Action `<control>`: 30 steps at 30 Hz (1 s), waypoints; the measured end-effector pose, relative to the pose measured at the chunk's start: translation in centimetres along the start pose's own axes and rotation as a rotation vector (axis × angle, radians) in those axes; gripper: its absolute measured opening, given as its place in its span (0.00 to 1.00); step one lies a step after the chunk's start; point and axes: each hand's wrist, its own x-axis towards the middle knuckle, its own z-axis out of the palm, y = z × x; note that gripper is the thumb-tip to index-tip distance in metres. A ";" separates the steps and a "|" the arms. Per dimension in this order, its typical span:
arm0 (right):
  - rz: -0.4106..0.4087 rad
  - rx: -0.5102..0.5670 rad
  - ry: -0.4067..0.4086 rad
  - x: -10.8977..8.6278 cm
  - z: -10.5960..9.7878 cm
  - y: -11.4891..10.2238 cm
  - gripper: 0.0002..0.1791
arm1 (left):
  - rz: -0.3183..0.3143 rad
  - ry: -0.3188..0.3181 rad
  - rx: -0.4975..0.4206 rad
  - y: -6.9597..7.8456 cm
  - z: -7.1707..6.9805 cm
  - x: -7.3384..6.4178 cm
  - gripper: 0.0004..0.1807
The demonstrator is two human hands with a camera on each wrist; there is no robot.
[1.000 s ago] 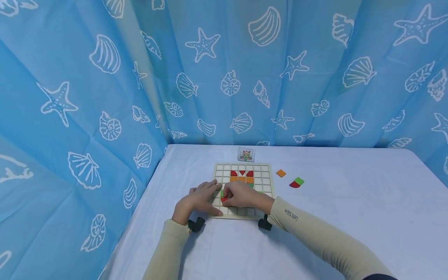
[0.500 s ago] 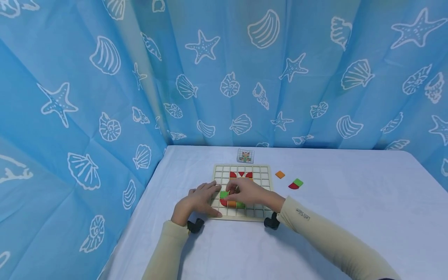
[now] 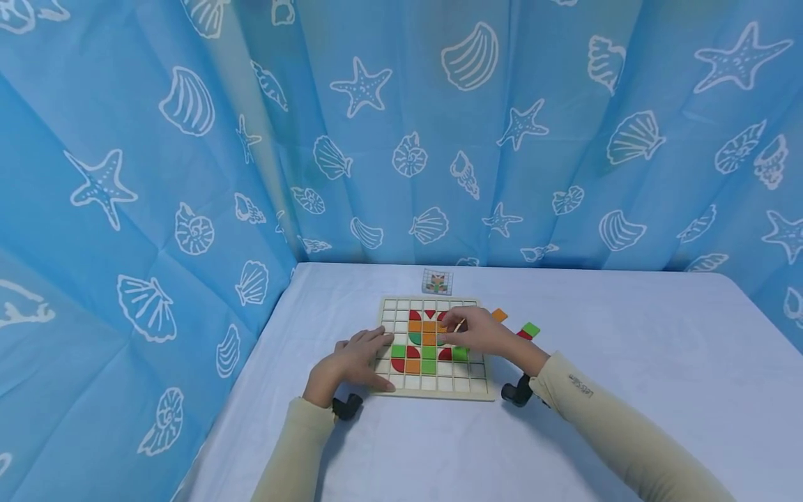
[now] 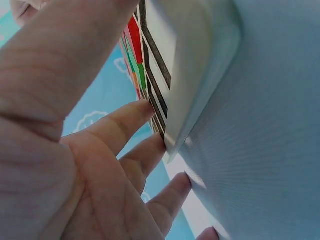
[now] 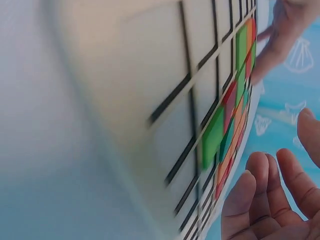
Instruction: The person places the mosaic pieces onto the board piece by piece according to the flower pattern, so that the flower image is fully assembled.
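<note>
A cream grid board (image 3: pixel 433 395) lies on the table with red, orange and green tiles forming a figure. Flat on its left edge rests my left hand (image 3: pixel 356 359), fingers spread; in the left wrist view its fingertips touch the board's border. My right hand (image 3: pixel 483 331) hovers over the right part of the figure, fingers loosely bent and nothing seen between them. Below it on the board are a green square tile (image 3: pixel 461 354) and a red quarter-round tile (image 3: pixel 445 354). The right wrist view shows the right hand's fingers (image 5: pixel 237 197) apart from the board.
Right of the board lie a loose orange square tile (image 3: pixel 499 315), a green tile (image 3: pixel 532 328) and a red tile (image 3: pixel 523 335), partly behind my right hand. A small pattern card (image 3: pixel 437 282) lies beyond the board. A blue shell-print curtain (image 3: pixel 401 139) hangs behind the white table.
My right hand has left the lower-left tiles and moved right and away, uncovering red, orange and green tiles in the figure's lower part. The left hand has stayed on the board's edge.
</note>
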 end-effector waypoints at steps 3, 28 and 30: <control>0.015 -0.013 0.021 -0.2 -0.6 0.8 0.16 | 0.001 0.001 -0.014 -0.1 0.1 -0.1 0.55; 0.197 -0.103 0.198 -0.9 -5.2 7.2 0.20 | 0.006 -0.001 -0.028 -0.3 0.2 0.1 0.54; 0.220 -0.089 0.180 -0.9 -5.5 7.5 0.22 | 0.005 -0.002 -0.026 -0.3 0.2 0.1 0.54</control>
